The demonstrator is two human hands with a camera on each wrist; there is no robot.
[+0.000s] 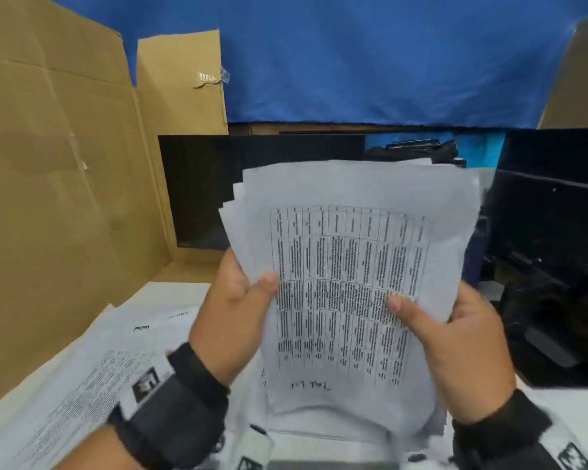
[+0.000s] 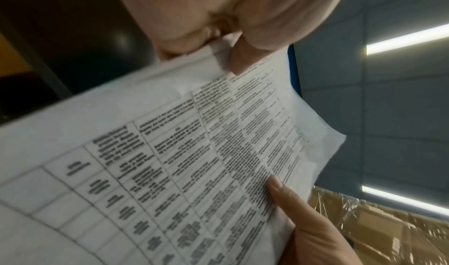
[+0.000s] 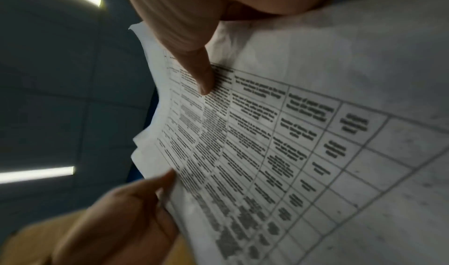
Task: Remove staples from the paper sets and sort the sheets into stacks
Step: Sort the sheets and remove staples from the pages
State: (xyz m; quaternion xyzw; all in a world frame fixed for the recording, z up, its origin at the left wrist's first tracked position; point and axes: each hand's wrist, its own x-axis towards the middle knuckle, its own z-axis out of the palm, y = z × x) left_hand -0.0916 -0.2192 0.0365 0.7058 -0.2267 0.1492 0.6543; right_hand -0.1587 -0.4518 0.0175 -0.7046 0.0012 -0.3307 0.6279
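- Hands: left hand (image 1: 238,310) and right hand (image 1: 455,347) both pinch the paper bundle (image 1: 350,283) at frame centre, thumbs on front.
- Square the fanned edges before laying it down; no staple visible.

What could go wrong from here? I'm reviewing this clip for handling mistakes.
1. The paper bundle is fanned at its top left edges, so sheets may slip out of order.
2. The left hand and right hand pinch only its lower sides with a thumb-on-top grip; the upper part could flop.
3. Loose printed sheets lie below, so dropped pages might mix in.
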